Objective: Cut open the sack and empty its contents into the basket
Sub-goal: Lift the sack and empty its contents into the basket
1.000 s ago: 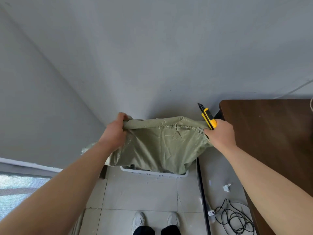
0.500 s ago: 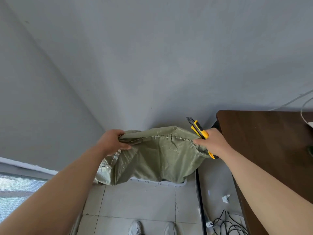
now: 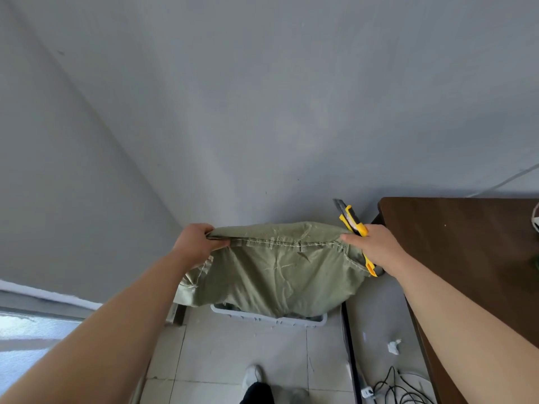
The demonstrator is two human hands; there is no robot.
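sack (image 3: 280, 275) is centre frame, olive woven fabric, held up by its stitched seam edge and hanging down over the basket (image 3: 268, 319). only the white near rim of the basket shows, lower centre, under the sack's bottom; the contents can't be made out.

left hand (image 3: 195, 243) is clenched on the sack's left seam corner. right hand (image 3: 376, 249) pinches the right seam corner and also grips a yellow utility knife (image 3: 354, 225), blade out and pointing toward the top of the frame, clear of the fabric.

room: plain grey wall (image 3: 262, 97) fills the upper two thirds, with a corner line running diagonally from upper left. floor (image 3: 242, 354) is pale square tile with dark grout, lower centre. dark brown table (image 3: 466, 258) at right edge. a grey strip of floor sits beside the table, with a crumpled white scrap (image 3: 393, 345) on it, and black cables (image 3: 402, 392) at lower right. bright window area (image 3: 26, 336) lower left. one shoe (image 3: 253, 376) at bottom centre.
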